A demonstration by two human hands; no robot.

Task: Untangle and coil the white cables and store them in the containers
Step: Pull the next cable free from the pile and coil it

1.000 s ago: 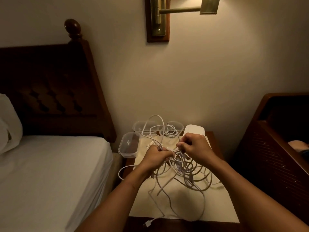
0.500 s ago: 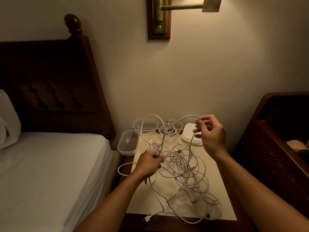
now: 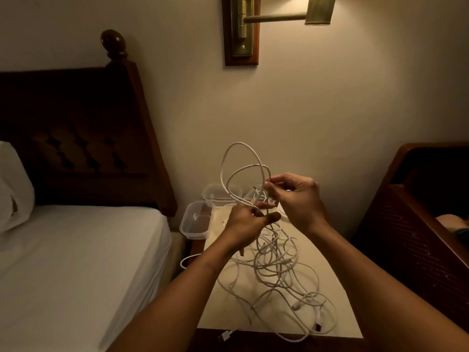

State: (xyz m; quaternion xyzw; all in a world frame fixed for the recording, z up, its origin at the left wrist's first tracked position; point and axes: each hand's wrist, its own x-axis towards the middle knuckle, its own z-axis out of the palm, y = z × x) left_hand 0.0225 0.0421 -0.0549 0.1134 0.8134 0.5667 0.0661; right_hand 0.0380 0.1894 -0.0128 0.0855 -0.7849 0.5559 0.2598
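White cables point(image 3: 276, 270) lie tangled on the counter point(image 3: 342, 308), with one strand point(image 3: 237, 158) lifted in loops between the two hands. The left hand point(image 3: 243, 226) grips it in curled fingers, and the right hand point(image 3: 298, 199) pinches a loop just above. This looks like the untangling step. Next, that strand's free end needs drawing clear of the heap before coiling. Three clear containers point(image 3: 195, 222) seem to stand at the far edge, the third half hidden. The cables cannot be counted.
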